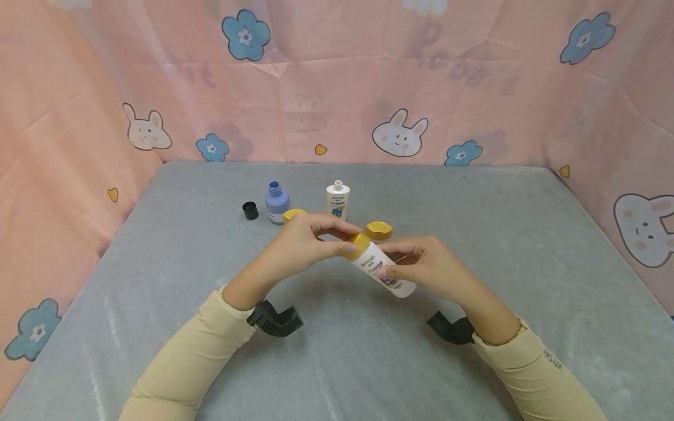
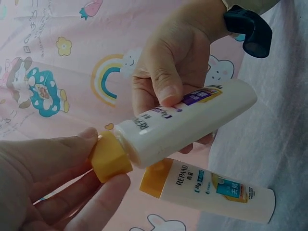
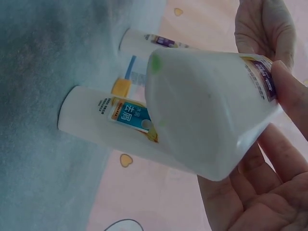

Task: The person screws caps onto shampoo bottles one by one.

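In the head view, a white shampoo bottle [image 1: 387,273] with a yellow cap [image 1: 361,245] is held tilted above the table, cap end up to the left. My left hand [image 1: 310,242] pinches that cap between thumb and fingers. Around the bottle's body, my right hand [image 1: 429,266] keeps its grip, thumb over the label. The left wrist view shows the cap [image 2: 110,156] at the bottle's top, with a purple label on the body [image 2: 192,122]. Its smooth base [image 3: 202,115] faces the right wrist camera. Close behind stands another white bottle [image 2: 219,190] with a yellow cap and teal label.
At the back stand an uncapped blue bottle [image 1: 277,203] and an uncapped white bottle [image 1: 337,199]. A black cap [image 1: 250,210] lies left of the blue one. Another yellow cap [image 1: 293,215] shows partly behind my left hand. Pink printed cloth [image 1: 326,88] hangs behind the table.
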A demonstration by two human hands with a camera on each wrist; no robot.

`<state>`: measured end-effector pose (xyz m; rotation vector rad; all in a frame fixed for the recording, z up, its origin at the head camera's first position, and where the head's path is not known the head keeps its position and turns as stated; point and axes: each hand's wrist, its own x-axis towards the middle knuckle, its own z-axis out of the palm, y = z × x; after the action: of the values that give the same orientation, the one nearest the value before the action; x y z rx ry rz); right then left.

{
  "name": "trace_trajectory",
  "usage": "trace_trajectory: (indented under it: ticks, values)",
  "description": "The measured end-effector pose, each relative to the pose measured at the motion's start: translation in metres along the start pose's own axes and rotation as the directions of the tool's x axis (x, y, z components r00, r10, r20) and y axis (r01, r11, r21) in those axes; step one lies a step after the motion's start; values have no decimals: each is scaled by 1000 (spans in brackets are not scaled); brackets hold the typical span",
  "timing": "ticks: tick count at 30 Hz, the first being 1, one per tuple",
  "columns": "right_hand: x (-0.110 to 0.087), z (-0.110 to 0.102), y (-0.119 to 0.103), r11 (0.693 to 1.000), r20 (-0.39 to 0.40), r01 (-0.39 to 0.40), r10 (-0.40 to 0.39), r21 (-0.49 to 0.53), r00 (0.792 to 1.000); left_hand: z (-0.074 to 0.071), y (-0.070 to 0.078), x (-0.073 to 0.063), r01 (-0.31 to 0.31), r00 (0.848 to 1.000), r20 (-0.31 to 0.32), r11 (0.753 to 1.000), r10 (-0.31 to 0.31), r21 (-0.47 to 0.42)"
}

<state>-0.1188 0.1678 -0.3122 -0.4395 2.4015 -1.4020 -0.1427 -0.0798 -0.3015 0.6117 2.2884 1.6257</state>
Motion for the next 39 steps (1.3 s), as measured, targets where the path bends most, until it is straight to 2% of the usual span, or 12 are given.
trace_trajectory:
  ticks: [5, 9, 18, 22, 26, 28, 31, 34, 36, 39]
  values:
    - [0, 0, 2, 1000, 13, 1, -1, 21, 1000, -1, 3, -2, -12, 1000, 16, 1000, 12, 9]
    - [0, -1, 3, 999, 26, -2, 1, 44, 1000, -3, 3, -2, -47, 998, 40, 999, 46, 22]
    - [1, -1, 3, 998, 37, -14, 12, 58, 999, -6, 3, -4, -130, 985, 104, 989, 137, -69]
    - [2, 0, 3, 997, 39, -14, 11, 81, 999, -8, 4, -5, -128, 986, 100, 990, 132, -54]
    - [1, 0, 2, 996, 27, 4, -6, 90, 1000, -12, 6, -6, -79, 996, 23, 995, 81, -67]
    - [1, 1, 1, 996, 14, 18, -19, 83, 1000, -13, 8, -6, -27, 999, -38, 995, 23, -92]
    - [0, 1, 0, 997, -8, 28, -28, 68, 1000, -13, 11, -6, 89, 990, -102, 992, -98, -86]
    - [-1, 2, -1, 998, -25, 27, -26, 59, 999, -11, 12, -6, 180, 977, -105, 983, -184, -47]
    - [-1, 2, -1, 998, -30, 30, -28, 61, 999, -9, 11, -5, 196, 975, -99, 980, -197, -16]
    - [-1, 3, -2, 998, -33, 36, -34, 58, 999, -4, 10, -5, 170, 980, -101, 985, -169, 4]
